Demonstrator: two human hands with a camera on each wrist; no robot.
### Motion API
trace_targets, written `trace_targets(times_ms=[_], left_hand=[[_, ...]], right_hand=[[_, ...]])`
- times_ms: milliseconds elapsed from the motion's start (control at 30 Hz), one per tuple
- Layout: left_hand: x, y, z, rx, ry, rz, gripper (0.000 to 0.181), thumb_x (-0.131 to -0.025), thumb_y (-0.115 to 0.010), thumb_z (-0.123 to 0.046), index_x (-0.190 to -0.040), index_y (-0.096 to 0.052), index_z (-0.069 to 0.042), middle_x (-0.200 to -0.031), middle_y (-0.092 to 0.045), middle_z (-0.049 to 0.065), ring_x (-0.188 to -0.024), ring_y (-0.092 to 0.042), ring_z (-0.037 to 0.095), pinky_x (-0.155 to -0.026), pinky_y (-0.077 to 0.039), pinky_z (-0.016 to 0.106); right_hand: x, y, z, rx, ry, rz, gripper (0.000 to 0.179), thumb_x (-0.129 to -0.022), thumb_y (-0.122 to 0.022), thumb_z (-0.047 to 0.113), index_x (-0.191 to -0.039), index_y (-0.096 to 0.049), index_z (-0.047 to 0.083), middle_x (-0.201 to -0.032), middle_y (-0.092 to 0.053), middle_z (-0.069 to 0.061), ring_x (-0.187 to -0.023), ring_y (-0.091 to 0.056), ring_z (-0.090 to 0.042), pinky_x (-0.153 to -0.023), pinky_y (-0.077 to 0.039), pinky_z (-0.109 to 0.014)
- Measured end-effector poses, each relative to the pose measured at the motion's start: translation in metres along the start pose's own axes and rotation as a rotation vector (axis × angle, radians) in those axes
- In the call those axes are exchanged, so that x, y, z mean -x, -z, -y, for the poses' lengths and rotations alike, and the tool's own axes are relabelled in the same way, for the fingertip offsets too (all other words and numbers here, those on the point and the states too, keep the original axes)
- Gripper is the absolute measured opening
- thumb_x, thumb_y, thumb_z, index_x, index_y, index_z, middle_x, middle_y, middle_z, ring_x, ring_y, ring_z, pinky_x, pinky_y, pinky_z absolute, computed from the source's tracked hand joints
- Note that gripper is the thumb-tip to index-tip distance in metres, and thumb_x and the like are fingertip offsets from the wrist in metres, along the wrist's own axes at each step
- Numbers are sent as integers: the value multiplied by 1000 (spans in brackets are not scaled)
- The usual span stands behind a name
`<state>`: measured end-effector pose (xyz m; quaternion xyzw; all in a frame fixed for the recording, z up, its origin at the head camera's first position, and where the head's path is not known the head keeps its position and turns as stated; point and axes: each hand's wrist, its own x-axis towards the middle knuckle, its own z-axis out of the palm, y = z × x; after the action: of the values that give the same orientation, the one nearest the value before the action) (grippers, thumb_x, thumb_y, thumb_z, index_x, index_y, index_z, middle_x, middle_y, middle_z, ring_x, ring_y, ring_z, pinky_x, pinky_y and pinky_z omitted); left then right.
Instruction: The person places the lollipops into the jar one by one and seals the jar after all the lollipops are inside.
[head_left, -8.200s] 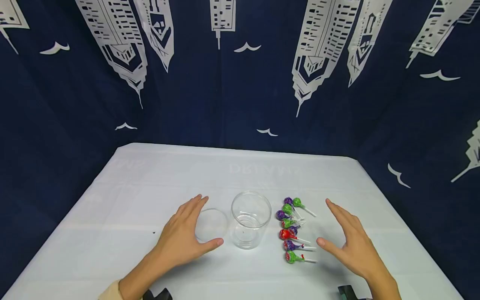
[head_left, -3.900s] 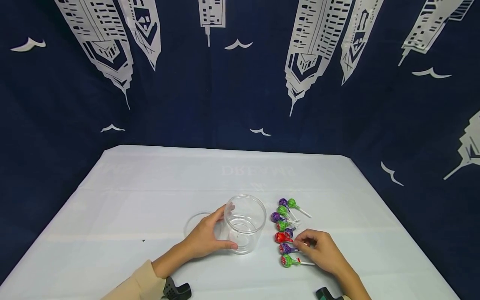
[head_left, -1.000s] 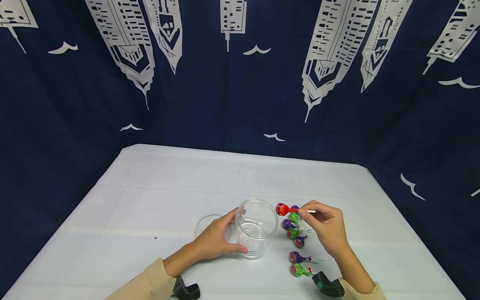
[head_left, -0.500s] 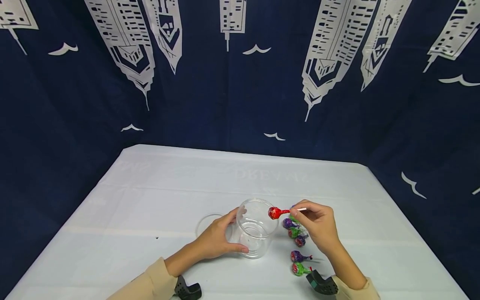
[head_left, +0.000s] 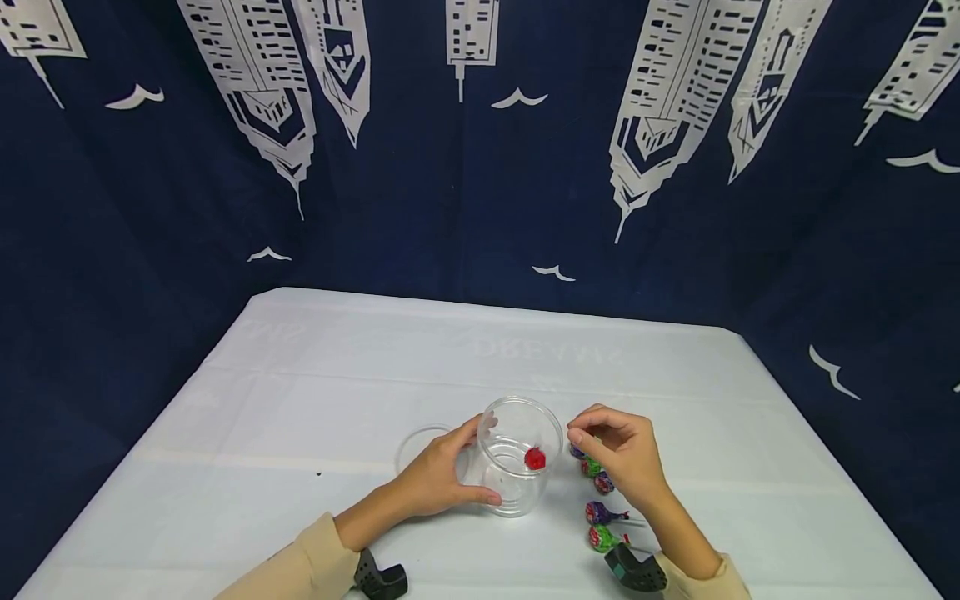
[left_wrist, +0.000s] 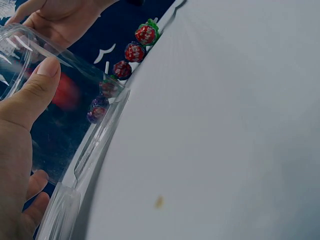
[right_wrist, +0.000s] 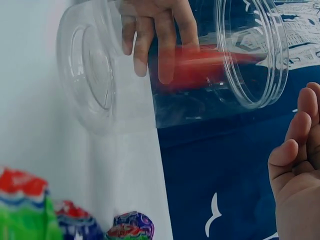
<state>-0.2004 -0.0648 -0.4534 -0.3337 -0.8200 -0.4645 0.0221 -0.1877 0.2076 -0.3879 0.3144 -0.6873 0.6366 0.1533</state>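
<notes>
My left hand (head_left: 427, 479) grips a clear plastic jar (head_left: 516, 492) from its left side, thumb in front and fingers behind. The open-topped jar stands on the white table. Inside it is a red lollipop (head_left: 535, 457), blurred red in the left wrist view and, as a streak (right_wrist: 192, 70), in the right wrist view. Just right of the rim hovers my right hand (head_left: 626, 454), fingers loosely bent and holding nothing. Below that hand lie several wrapped lollipops (head_left: 591, 467), partly hidden by it. Nearer are a purple lollipop (head_left: 597, 512) and a green lollipop (head_left: 602, 537).
A clear round lid (head_left: 405, 446) lies flat left of the jar, partly behind my left hand. The white tablecloth (head_left: 352, 350) spreads around everything. A dark blue curtain (head_left: 420, 208) hangs beyond the table's back edge.
The right hand picked the red lollipop from the row, carried it left over the jar, and has let it go inside. Earlier the left hand took hold of the jar, and still holds it.
</notes>
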Motion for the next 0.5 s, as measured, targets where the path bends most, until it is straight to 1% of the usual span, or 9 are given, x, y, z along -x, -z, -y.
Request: trace_targets(times_ms=[100, 200, 233, 267, 333, 467, 500], left_hand=[[0, -1, 0, -3, -6, -3, 103, -72, -89, -40, -153, -33, -10, -139, -57, 2, -121, -57, 20, -104, -44, 43], [0, -1, 0, -18, -11, -12, 103, -71, -89, -41, -153, -34, -9, -138, -58, 2, -119, -58, 20, -103, -45, 43], [0, -1, 0, -23, -12, -14, 103, -71, -89, -40, -152, -34, -9, -138, -58, 3, -119, -58, 21, -103, -45, 43], [0, -1, 1, -28, -11, -15, 103, -71, -89, -41, -153, -34, -10, -138, -58, 3, -119, -58, 20, -103, -45, 42], [0, -1, 1, -30, -8, -13, 104, -71, -89, -40, -153, -33, -10, -138, -58, 3, -119, -57, 19, -104, -44, 42], [-1, -2, 1, -20, -3, -5, 105, -71, -89, -41, -153, -32, -8, -137, -58, 3, -121, -56, 18, -106, -42, 44], [-1, -2, 1, -16, -3, -2, 106, -71, -89, -40, -153, -32, -8, -137, -58, 3, -122, -56, 18, -106, -42, 45]], right_hand=[[4, 4, -1, -6, 19, -14, 20, -83, -60, -23, -89, -70, -6, -87, -69, -4, -78, -63, -11, -69, -55, -20], [8, 9, -2, -8, 18, -32, 21, -84, -58, -24, -89, -70, -8, -88, -69, -4, -78, -64, -11, -70, -55, -20], [10, 11, -3, -5, 11, -34, 22, -84, -58, -23, -90, -71, -6, -88, -70, -3, -78, -64, -11, -70, -55, -19], [11, 13, -3, -7, 11, -33, 21, -84, -58, -23, -90, -70, -7, -88, -70, -5, -78, -64, -11, -70, -55, -19], [14, 16, -4, -7, 3, -29, 22, -85, -58, -22, -90, -71, -5, -88, -70, -6, -79, -65, -11, -70, -55, -19], [21, 20, -7, -11, 9, -33, 19, -85, -57, -24, -90, -69, -10, -88, -70, -8, -79, -65, -13, -69, -55, -20], [22, 22, -7, -7, 9, -36, 20, -84, -57, -24, -90, -69, -10, -88, -70, -7, -79, -65, -12, -69, -55, -19]])
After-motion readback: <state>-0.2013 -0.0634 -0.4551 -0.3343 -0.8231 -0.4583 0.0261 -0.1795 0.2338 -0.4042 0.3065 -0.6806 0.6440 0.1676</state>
